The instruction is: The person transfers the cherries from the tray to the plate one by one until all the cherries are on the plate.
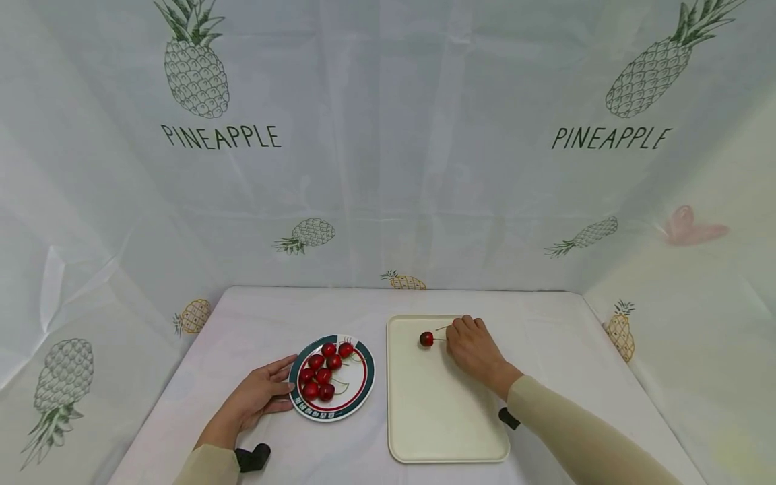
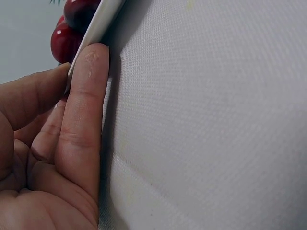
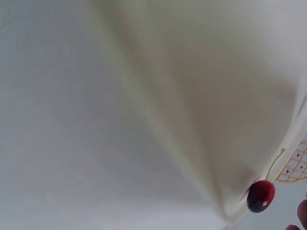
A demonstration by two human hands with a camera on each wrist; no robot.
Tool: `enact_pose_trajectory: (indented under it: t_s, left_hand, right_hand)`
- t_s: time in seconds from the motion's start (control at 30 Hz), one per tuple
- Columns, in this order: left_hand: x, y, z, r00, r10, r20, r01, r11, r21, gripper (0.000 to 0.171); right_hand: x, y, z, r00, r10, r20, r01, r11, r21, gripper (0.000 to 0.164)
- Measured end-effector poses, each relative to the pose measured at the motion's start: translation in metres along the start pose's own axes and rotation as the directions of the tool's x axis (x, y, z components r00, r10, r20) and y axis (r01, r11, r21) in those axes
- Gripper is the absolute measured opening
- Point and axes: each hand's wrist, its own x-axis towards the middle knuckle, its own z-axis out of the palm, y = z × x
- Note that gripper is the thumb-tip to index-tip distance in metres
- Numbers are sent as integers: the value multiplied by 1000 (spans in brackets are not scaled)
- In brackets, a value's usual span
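Note:
A white plate [image 1: 358, 387] with a dark green rim carries several red cherries [image 1: 324, 375]. My left hand [image 1: 263, 391] holds its left edge. In the left wrist view the thumb [image 2: 36, 93] is on the upper side of the plate's rim [image 2: 98, 24], with a finger [image 2: 84, 91] underneath. My right hand [image 1: 475, 350] is bent down over the far part of a cream tray [image 1: 445, 411]. A cherry [image 1: 426, 339] lies left of it, stem towards the hand; a second stem [image 1: 444, 328] shows just above. In the right wrist view, fingertips [image 3: 303, 213] appear beside a cherry [image 3: 261, 196]; their grip is hidden.
A white cloth covers the table [image 1: 254, 316], and the plate stands left of the tray with a narrow gap between. Pineapple-printed curtains [image 1: 388, 182] hang behind and at both sides. Black straps [image 1: 253, 458] are on the wrists.

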Motion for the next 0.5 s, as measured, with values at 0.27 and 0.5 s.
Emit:
enact_pose_trajectory:
  t_s: [0.27, 0.5]
  left_hand:
    - [1, -2, 0, 1000, 0, 0, 0, 1000, -2, 66]
    - [1, -1, 0, 1000, -2, -4, 2, 1000, -2, 65]
  right_hand:
    - [10, -14, -8, 999, -14, 45, 15, 1000, -15, 23]
    - [21, -30, -16, 998, -54, 39, 54, 998, -7, 27]
